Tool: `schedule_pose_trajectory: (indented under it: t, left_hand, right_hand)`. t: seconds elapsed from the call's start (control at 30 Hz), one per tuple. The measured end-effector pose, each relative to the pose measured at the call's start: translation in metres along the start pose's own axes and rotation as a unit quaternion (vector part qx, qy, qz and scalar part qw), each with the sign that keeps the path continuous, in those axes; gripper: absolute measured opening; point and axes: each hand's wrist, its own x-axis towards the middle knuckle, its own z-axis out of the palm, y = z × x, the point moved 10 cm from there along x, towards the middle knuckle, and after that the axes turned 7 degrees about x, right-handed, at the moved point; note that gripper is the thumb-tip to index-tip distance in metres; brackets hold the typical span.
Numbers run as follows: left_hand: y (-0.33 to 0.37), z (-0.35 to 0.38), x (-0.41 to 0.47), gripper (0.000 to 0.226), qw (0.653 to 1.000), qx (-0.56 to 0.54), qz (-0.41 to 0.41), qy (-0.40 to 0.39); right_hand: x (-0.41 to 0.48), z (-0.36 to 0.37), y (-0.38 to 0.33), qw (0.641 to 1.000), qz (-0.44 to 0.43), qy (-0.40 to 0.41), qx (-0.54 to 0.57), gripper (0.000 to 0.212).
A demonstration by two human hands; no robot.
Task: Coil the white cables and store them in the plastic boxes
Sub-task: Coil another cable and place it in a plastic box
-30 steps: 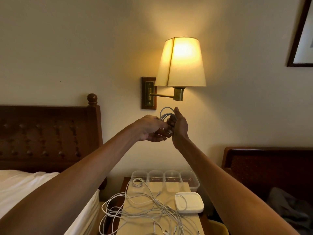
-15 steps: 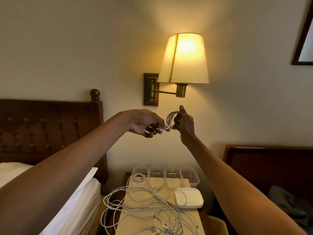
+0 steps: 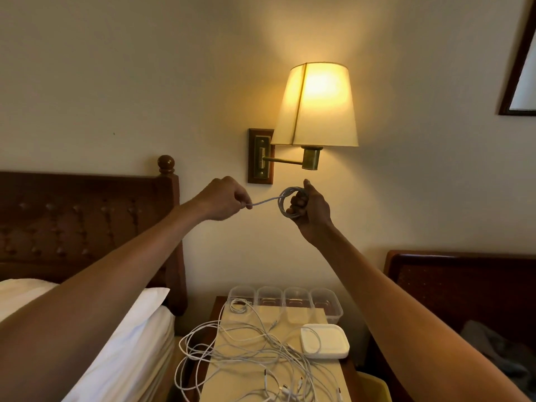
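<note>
Grips the coiled white cable point(image 3: 285, 202) in the right hand point(image 3: 311, 211), fingers curled through the loops, held up under the wall lamp point(image 3: 316, 105). Pinches its free tail in the left hand point(image 3: 222, 201), stretched almost straight between both. On the nightstand point(image 3: 307, 316) — four clear plastic boxes point(image 3: 282, 297) along the far edge, loose white cables point(image 3: 246, 352) tangled mid-top, spilling over the left edge.
</note>
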Motion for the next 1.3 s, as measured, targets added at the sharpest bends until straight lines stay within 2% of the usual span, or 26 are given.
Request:
schedule_pose_trajectory:
  t: [0.07,0.17,0.23,0.3,0.37,0.47,0.53,0.67,0.87,0.97,1.1,1.3]
  left_hand:
    - [0.001,0.001,0.0,0.019,0.998,0.018,0.029,0.048]
    - [-0.001,0.003,-0.002,0.019,0.994,-0.013,0.04,0.102]
    - [-0.002,0.007,-0.002,0.02,0.991,-0.06,0.028,0.115]
    - [-0.004,0.018,-0.002,0.019,0.982,-0.155,0.002,0.105]
    - [-0.002,0.028,-0.003,0.017,0.951,-0.292,-0.032,0.098]
    - [0.005,0.042,-0.005,0.019,0.861,-0.494,-0.084,0.087]
    - [0.006,0.048,-0.005,0.02,0.813,-0.566,-0.112,0.08]
    - [-0.001,0.053,-0.007,0.022,0.786,-0.593,-0.153,0.084]
    - [0.004,0.064,-0.006,0.023,0.744,-0.648,-0.16,0.041]
    - [0.01,0.07,-0.004,0.019,0.754,-0.638,-0.157,0.008]
    - [0.019,0.074,-0.002,0.025,0.764,-0.625,-0.156,-0.027]
    - [0.021,0.086,-0.007,0.023,0.753,-0.629,-0.18,-0.07]
  right_hand:
    - [-0.001,0.007,0.003,0.999,0.019,-0.011,0.042,0.032]
    - [-0.003,0.016,0.004,0.996,0.034,-0.028,0.077,0.033]
    - [-0.005,0.021,0.004,0.994,0.038,-0.035,0.096,0.033]
    - [-0.006,0.024,0.004,0.992,0.043,-0.038,0.109,0.033]
    - [-0.008,0.028,0.004,0.993,0.042,-0.038,0.106,0.034]
    - [-0.011,0.031,0.001,0.995,0.026,-0.028,0.087,0.031]
    - [-0.012,0.03,-0.003,0.997,0.009,-0.022,0.071,0.029]
    - [-0.008,0.021,-0.012,0.999,-0.036,0.0,-0.002,0.028]
    - [-0.002,0.01,-0.012,0.996,-0.056,0.035,-0.06,0.032]
    - [0.001,0.008,-0.006,0.996,-0.047,0.036,-0.074,0.034]
    - [0.004,0.007,-0.006,0.993,-0.054,0.032,-0.099,0.04]
    - [0.009,0.004,-0.002,0.989,-0.053,0.015,-0.138,0.043]
